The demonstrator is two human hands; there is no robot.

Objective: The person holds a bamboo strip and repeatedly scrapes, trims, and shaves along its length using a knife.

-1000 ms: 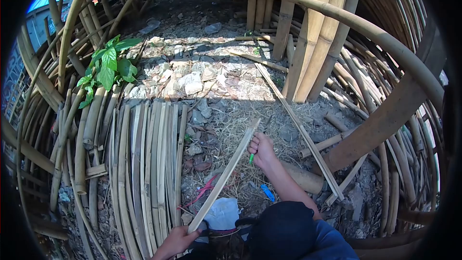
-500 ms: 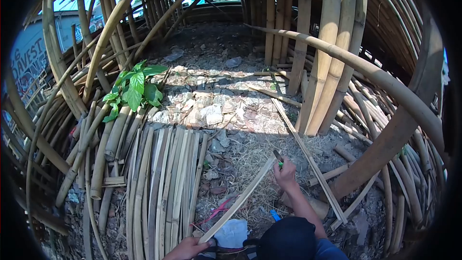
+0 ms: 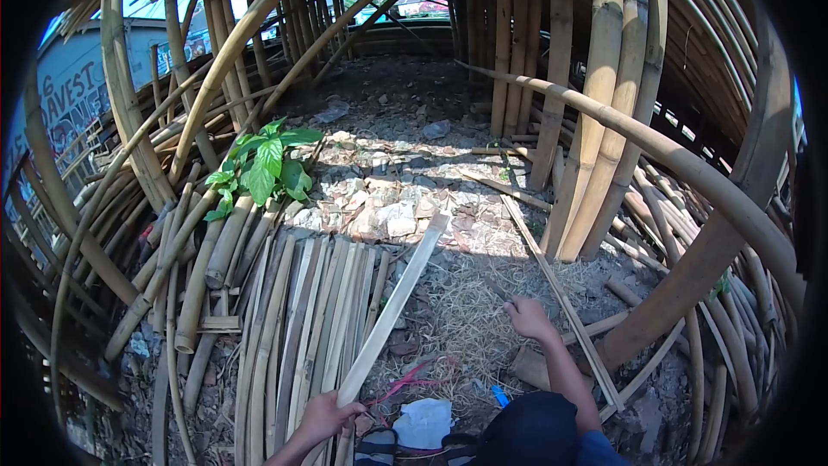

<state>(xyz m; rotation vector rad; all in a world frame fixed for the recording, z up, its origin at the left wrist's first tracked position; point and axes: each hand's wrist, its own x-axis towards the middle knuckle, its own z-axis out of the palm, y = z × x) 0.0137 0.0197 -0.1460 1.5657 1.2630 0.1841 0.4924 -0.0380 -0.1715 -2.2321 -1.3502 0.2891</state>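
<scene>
My left hand (image 3: 324, 418) is closed round the near end of a pale split bamboo strip (image 3: 394, 311), which slants away from me over the ground. My right hand (image 3: 528, 318) grips a knife (image 3: 497, 288) whose dark blade points forward and left, apart from the strip. Its handle is mostly hidden in my fingers. Beneath the knife lie thin bamboo shavings (image 3: 461, 328). Left of the held strip, several split bamboo strips (image 3: 297, 319) lie side by side in a row.
Bamboo poles (image 3: 595, 112) stand upright at the right, and a curved pole (image 3: 642, 129) crosses there. A long thin strip (image 3: 565, 306) lies right of the shavings. A leafy plant (image 3: 263, 164) grows at left. Near my feet are a white sheet (image 3: 423, 423) and pink string (image 3: 401, 384).
The strip's far end has swung forward and left, away from the knife. My left hand has risen slightly in view. My right hand with the knife has moved slightly right and down.
</scene>
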